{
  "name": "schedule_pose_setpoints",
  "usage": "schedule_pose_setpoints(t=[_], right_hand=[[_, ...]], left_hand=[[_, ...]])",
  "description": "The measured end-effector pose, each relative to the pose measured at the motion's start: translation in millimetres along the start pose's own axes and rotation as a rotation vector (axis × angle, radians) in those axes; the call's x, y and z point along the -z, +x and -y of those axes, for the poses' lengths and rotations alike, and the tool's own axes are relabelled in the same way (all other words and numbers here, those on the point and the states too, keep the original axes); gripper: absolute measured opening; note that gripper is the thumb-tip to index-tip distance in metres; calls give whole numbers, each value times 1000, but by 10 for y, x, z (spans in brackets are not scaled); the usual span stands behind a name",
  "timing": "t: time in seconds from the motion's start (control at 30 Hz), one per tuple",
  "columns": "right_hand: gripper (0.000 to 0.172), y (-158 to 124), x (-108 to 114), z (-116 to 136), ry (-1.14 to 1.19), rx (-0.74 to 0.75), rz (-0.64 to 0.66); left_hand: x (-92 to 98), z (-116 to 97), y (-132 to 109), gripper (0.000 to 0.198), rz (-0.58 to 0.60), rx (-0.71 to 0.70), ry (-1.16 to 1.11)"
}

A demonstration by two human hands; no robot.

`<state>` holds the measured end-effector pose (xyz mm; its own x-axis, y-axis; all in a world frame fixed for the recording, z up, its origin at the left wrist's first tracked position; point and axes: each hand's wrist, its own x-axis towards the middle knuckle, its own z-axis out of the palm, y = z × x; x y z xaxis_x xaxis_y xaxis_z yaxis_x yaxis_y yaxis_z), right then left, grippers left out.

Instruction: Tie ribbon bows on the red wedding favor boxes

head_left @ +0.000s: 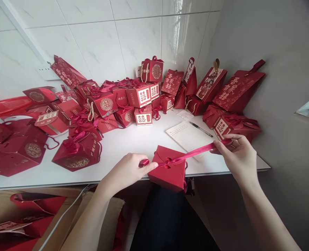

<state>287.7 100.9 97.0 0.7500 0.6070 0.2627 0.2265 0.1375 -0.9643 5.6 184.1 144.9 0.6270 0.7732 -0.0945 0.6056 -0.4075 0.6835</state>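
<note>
Head view: a red ribbon [193,153] is being held taut over a red box [167,174] at the white tabletop's [128,143] front edge.
Its short end is being pinched by the left hand [128,170], its long end by the right hand [238,155]. A notepad [187,136] and pen [200,129] are lying just behind; the back edge is being crowded by gift boxes [138,96], against a white tiled wall [117,35].
</note>
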Motion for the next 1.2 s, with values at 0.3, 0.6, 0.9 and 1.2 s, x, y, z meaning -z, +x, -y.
schedule_pose_setpoints(t=[0.3, 0.6, 0.9, 1.2], right_hand=[[36, 41, -12, -43, -165, 98, -15], [39, -14, 82, 97, -384, 111, 49], [39, 26, -198, 306, -546, 423, 306], [48, -93, -554, 313, -366, -141, 1002]], left_hand=[[-58, 153, 91, 44, 96, -10, -259], [-357, 163, 113, 47, -172, 211, -692], [41, 250, 99, 45, 80, 18, -311], [133, 460, 83, 31, 167, 15, -72]])
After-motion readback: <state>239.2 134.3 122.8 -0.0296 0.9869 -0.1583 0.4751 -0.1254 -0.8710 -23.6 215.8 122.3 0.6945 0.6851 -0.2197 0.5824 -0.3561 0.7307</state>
